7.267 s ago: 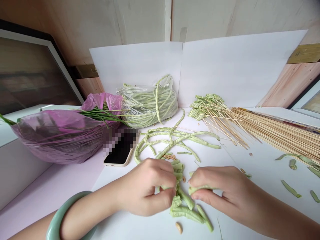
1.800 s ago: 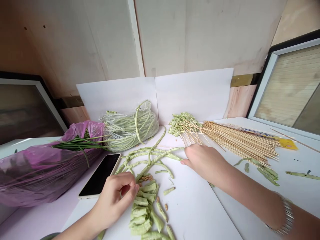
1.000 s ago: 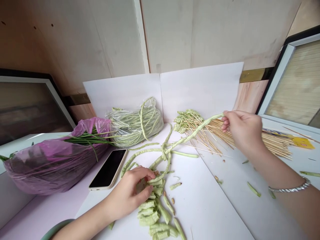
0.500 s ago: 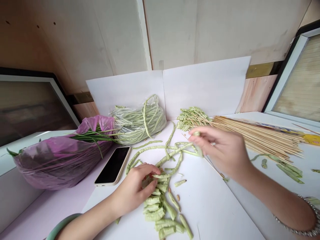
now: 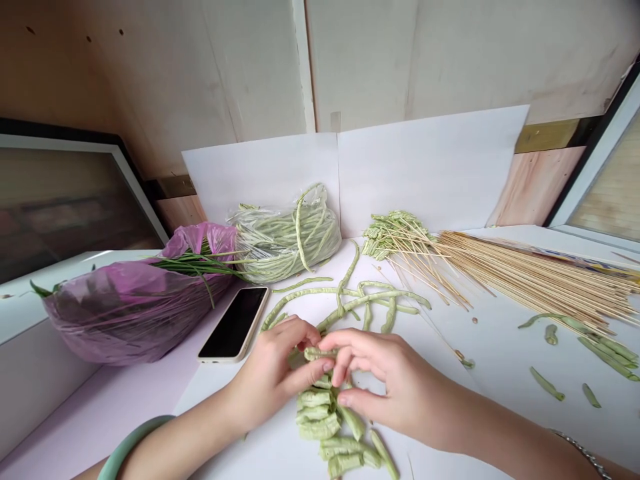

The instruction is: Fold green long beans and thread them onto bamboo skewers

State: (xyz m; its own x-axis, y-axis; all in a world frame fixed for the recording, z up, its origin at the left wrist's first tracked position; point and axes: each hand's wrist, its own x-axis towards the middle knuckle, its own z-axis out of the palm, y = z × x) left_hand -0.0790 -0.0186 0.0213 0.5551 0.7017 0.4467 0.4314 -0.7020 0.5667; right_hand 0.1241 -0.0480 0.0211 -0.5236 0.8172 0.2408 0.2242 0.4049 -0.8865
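My left hand (image 5: 283,360) pinches a short piece of long bean (image 5: 320,354) between thumb and fingers. Close beside it, my right hand (image 5: 375,373) has its index fingertip at the right end of that piece, its thumb lower down and apart. Under both hands lies a row of short bean pieces (image 5: 317,427), side by side and partly covered by my fingers. Just beyond, several uncut long beans (image 5: 373,299) cross one another on the white sheet.
To the left lie a dark phone (image 5: 233,327) and a purple bag (image 5: 135,313) with green stalks. Behind stands a clear bag of long beans (image 5: 290,237). Bean pieces on sticks (image 5: 397,233) and a pile of bare bamboo sticks (image 5: 540,273) lie at the right, with bean scraps (image 5: 547,383) nearer.
My right hand has come down and left from above the long beans to beside my left hand. The view has shifted slightly right. A bean end shows where my right hand was.
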